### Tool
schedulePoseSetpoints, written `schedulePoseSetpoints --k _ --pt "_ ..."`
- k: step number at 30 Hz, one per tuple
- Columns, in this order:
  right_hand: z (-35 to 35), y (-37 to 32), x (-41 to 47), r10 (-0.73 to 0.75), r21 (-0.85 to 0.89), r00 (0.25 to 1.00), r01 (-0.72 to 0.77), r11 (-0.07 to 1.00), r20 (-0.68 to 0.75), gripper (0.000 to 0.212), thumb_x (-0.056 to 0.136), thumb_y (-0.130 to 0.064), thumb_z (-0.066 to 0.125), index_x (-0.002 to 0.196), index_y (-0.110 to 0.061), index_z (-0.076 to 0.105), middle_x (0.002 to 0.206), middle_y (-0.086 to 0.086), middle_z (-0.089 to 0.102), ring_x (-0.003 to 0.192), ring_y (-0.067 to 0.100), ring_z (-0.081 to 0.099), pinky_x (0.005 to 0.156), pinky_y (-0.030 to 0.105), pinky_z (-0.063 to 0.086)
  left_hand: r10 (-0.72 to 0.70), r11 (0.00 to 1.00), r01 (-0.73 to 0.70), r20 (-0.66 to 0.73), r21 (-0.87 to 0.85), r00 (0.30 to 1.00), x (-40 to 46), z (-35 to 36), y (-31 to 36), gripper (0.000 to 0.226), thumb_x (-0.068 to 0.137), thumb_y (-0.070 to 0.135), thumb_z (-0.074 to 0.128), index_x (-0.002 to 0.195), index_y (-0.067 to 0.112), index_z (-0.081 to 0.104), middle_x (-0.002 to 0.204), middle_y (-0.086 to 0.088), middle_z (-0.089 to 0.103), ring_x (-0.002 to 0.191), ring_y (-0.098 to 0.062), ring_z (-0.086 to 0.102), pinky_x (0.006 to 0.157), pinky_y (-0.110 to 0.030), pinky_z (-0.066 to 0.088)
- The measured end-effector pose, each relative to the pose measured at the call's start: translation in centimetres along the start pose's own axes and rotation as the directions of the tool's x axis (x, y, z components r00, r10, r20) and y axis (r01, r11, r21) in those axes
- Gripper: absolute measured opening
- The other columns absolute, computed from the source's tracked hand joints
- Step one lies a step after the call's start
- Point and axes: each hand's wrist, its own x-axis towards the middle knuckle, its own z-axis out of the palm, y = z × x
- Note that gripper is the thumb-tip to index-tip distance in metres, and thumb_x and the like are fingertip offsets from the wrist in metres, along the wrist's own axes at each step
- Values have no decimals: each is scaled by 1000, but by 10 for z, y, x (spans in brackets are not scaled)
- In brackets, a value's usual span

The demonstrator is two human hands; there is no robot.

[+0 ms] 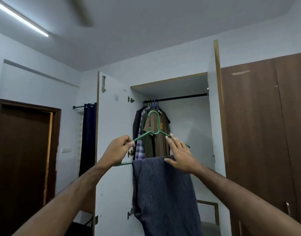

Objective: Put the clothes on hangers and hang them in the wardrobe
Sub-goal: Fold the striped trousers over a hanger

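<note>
striped trousers over green hanger bar | left hand pinches hanger arm | right hand flat, steadying fold | risk: tilt, trousers slide off before rail

The rail is occupied at its left end by hung shirts; its right stretch is left bare. The opening is flanked by the left door and the right door, both swung open.

The green hanger looks like smooth plastic; the trousers are finely striped matt cloth; the wardrobe door shows brown wood-grain laminate; the rail looks like dark metal.
</note>
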Motion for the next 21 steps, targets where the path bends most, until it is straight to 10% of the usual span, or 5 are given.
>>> schedulePoseSetpoints --k 21 --pt "162 167 276 125 -199 992 -126 972 -19 95 93 -36 69 162 -34 4 166 2 -27 156 30 -7 125 55 12 164 985 -162 37 -54 986 304 137 -201 17 96 23 65 80 22 69 53 13 57 53 -7 48 58 -34 46"
